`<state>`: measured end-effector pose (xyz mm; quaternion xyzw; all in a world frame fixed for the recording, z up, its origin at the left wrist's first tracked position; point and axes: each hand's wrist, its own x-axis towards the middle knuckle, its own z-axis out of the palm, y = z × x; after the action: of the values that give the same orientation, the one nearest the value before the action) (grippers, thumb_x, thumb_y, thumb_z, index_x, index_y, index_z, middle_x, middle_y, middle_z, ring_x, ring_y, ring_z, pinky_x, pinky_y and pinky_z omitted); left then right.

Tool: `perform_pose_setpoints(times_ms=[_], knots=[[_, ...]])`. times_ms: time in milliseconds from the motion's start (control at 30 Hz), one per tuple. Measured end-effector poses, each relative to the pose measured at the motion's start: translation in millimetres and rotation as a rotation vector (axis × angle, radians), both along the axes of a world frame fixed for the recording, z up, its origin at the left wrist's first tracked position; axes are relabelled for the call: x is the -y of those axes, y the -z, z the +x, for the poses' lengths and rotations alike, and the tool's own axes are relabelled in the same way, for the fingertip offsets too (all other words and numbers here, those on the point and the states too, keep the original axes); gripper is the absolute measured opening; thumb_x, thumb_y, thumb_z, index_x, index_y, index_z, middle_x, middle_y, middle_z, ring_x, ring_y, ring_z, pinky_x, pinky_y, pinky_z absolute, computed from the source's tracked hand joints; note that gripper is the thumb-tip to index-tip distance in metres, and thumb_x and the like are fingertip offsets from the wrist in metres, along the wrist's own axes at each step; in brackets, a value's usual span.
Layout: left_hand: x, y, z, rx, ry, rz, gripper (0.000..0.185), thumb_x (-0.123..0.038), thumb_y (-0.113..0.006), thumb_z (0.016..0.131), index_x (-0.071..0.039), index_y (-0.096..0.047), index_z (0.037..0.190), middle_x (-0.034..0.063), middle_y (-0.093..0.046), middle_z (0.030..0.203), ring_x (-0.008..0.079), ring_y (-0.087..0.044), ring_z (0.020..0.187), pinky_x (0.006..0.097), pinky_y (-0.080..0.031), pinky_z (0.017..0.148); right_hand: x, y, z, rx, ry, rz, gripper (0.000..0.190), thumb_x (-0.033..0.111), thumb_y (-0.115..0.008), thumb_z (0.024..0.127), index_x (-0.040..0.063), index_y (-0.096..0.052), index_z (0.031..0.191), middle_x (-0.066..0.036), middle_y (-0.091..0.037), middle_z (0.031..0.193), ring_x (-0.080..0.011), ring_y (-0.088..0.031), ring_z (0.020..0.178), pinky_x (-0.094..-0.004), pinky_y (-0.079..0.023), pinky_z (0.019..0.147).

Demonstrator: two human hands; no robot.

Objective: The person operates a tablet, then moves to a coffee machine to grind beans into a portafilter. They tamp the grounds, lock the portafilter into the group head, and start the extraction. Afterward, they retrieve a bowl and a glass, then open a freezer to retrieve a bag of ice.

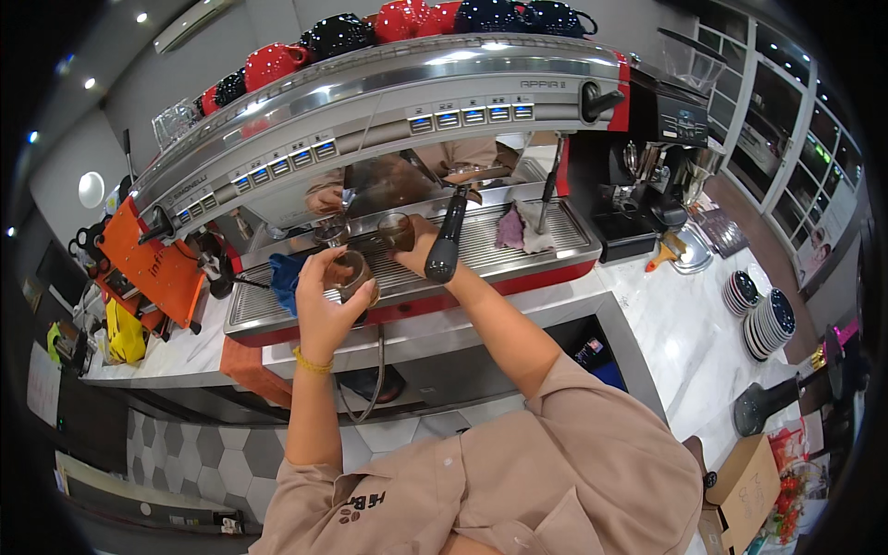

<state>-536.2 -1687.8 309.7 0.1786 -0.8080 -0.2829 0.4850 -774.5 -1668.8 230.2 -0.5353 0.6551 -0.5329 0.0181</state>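
My left hand grips a clear glass cup in front of the drip tray of a Simonelli espresso machine. Farther in, over the grate, my right hand is closed around a small glass that looks brownish; whether it holds liquid I cannot tell. A portafilter with a black handle sits in the machine's right group, partly in front of my right hand. The drip tray grate carries a blue cloth at left and purple and grey cloths at right, by the steam wand.
Red and dark cups line the machine's top. An orange stand is at left, with an orange cloth over the counter edge. A coffee grinder, a brush, stacked saucers and a cardboard box stand at right.
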Motion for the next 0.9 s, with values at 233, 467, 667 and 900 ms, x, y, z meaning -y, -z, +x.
perform_pose_setpoints(times_ms=[233, 467, 667, 900], knots=[[-3, 47, -94, -0.045, -0.030, -0.008, 0.060, -0.015, -0.088, 0.075, -0.004, -0.062, 0.127, 0.0101, -0.062, 0.104, 0.0206, -0.065, 0.089, 0.0346, -0.055, 0.079, -100, -14, -43, -0.089, 0.359, 0.077, 0.056, 0.028, -0.092, 0.072, -0.008, -0.063, 0.104, -0.030, -0.069, 0.102, -0.0469, -0.068, 0.099, -0.0488, -0.055, 0.084], [14, 77, -175, -0.013, 0.062, 0.100, 0.069, -0.025, -0.095, 0.074, 0.005, -0.059, 0.125, 0.0149, -0.071, 0.096, 0.0229, -0.070, 0.085, 0.0351, -0.055, 0.080, -129, -24, -58, -0.107, 0.384, 0.160, 0.068, 0.022, -0.091, 0.074, -0.007, -0.059, 0.126, -0.022, -0.070, 0.110, -0.0360, -0.070, 0.101, -0.0421, -0.057, 0.087], [18, 85, -193, -0.119, 0.153, 0.124, 0.083, -0.034, -0.099, 0.067, 0.006, -0.057, 0.127, 0.0172, -0.068, 0.112, 0.0242, -0.069, 0.091, 0.0354, -0.057, 0.083, -157, -99, -57, -0.593, 0.430, -0.425, 0.051, 0.016, -0.077, 0.084, 0.013, -0.066, 0.133, -0.016, -0.058, 0.135, -0.0376, -0.055, 0.128, -0.0484, -0.045, 0.106], [14, 81, -183, -0.140, 0.149, 0.216, 0.090, -0.037, -0.098, 0.070, 0.007, -0.051, 0.132, 0.0188, -0.067, 0.113, 0.0252, -0.069, 0.098, 0.0353, -0.057, 0.086, -125, -169, -23, -1.015, 0.626, -0.246, 0.067, 0.045, -0.079, 0.079, 0.033, -0.063, 0.143, -0.006, -0.035, 0.167, -0.0370, -0.017, 0.159, -0.0619, -0.010, 0.124]])
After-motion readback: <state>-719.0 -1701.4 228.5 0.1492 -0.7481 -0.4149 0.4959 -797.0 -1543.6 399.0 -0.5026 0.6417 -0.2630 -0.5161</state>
